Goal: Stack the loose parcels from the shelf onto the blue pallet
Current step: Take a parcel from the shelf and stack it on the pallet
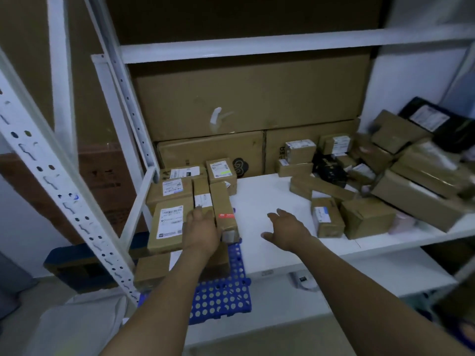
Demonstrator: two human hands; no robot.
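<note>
While my forearms reach over the blue perforated plastic pallet [221, 296], my left hand [200, 232] rests on the stack of brown cardboard parcels [169, 222] standing on it, against a narrow brown box with a red sticker [225, 209]. I cannot tell whether its fingers grip anything. My right hand [285, 227] hovers, fingers spread and holding nothing, above the white shelf board [257, 191]. Farther right, loose brown parcels [365, 217] lie heaped on that board.

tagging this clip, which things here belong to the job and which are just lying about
Job: loose parcels, white shelf, blue pallet, stacked parcels, left hand, right hand.
Lying about: large cartons at the back, rack upright.
</note>
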